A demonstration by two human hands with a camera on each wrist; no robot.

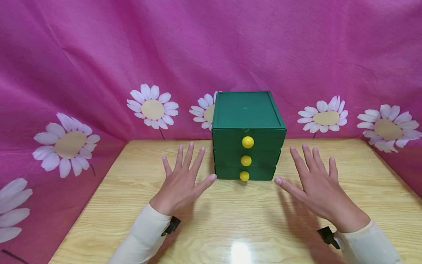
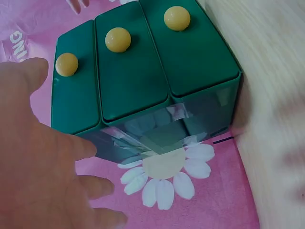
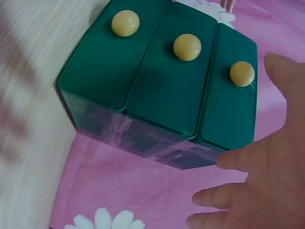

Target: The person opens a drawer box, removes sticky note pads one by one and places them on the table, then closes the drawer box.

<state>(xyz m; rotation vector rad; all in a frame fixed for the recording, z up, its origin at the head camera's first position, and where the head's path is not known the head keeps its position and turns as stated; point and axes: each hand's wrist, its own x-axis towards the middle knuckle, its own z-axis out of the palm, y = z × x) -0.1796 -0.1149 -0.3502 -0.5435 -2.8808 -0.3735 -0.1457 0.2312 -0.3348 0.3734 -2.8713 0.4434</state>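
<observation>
A green drawer box (image 1: 248,110) with three stacked drawers stands toward the back of the table, all of them closed. Each drawer front carries one round yellow knob (image 1: 248,142). To the left of the box, my left hand (image 1: 181,183) hovers with fingers spread and holds nothing. On the other side, my right hand (image 1: 316,187) is likewise spread and bare, its thumb pointing toward the box's lower right corner. Both wrist views show the drawer fronts and the see-through side walls of the box (image 2: 162,129), with each hand apart from the knobs.
The light wood table (image 1: 230,216) reaches back to a magenta cloth (image 1: 247,44) printed with white daisies, which also hangs along both sides. Dark wrist mounts (image 1: 171,225) sit at the white sleeves (image 1: 141,234). A bright reflection lies near the front.
</observation>
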